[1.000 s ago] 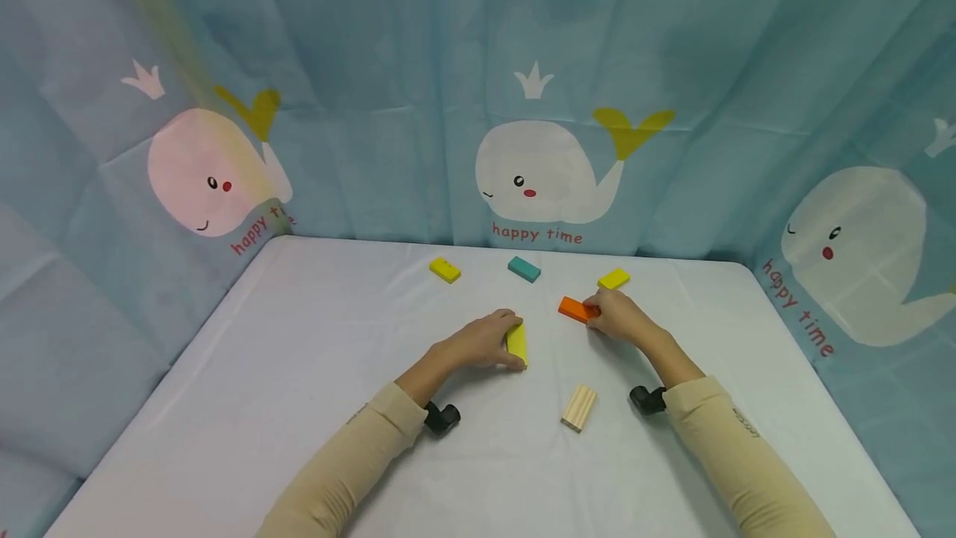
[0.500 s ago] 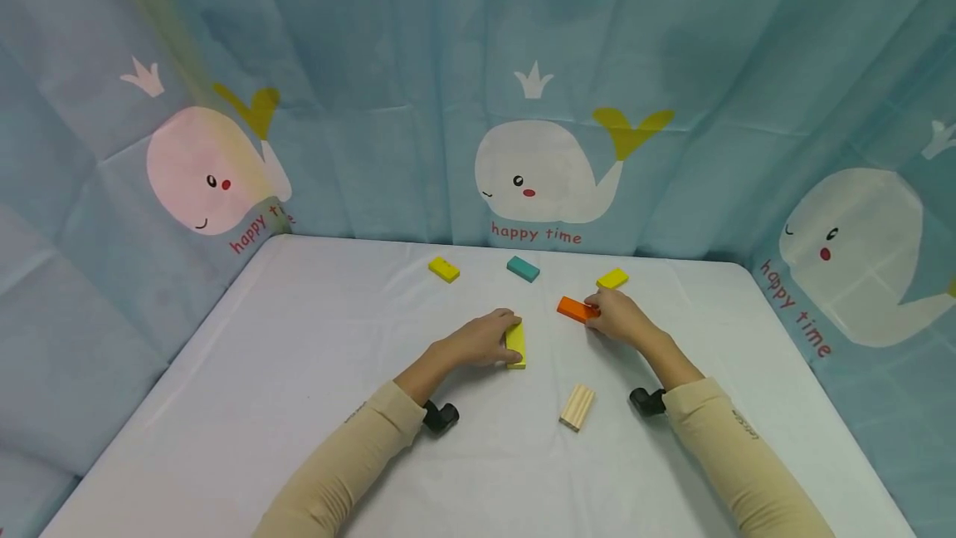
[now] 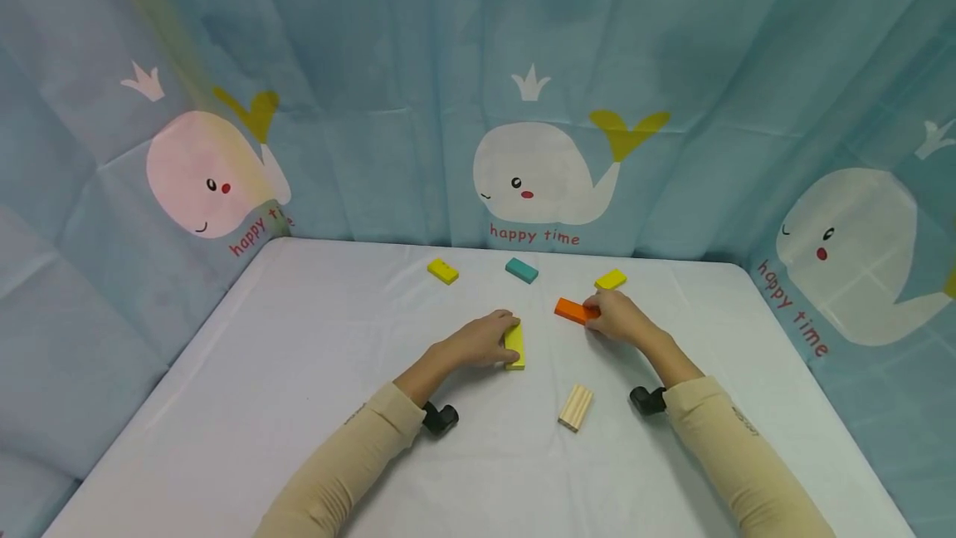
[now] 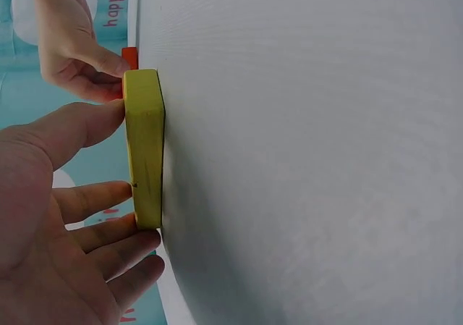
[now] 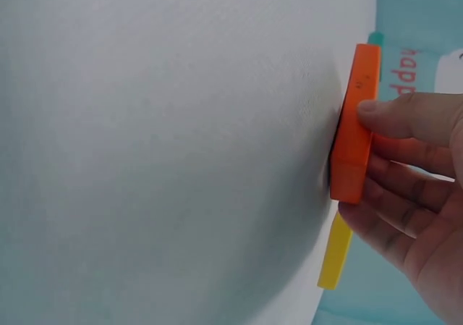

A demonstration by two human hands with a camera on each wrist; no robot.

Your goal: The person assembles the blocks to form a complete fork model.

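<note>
My left hand (image 3: 481, 340) lies at a yellow wooden block (image 3: 515, 345) on the white table. In the left wrist view its thumb touches the upper edge of this block (image 4: 147, 155) close to one end, while fairly straight fingers reach its edge and other end. My right hand (image 3: 616, 315) pinches an orange block (image 3: 573, 310) by its right part. From the right wrist view, the thumb presses one face of that orange block (image 5: 354, 126), and the other fingers are partly hidden behind it.
Toward the back edge lie a yellow block (image 3: 443, 271), a teal block (image 3: 521, 270) and another yellow block (image 3: 611, 279), close beyond my right hand. Several plain wooden sticks (image 3: 576, 408) lie side by side nearer the front. A whale-print curtain (image 3: 373, 173) hangs behind the table.
My left thumb has slid from the near end of the yellow block onto its top, baring that end. The right hand and orange block stay almost where they were.
</note>
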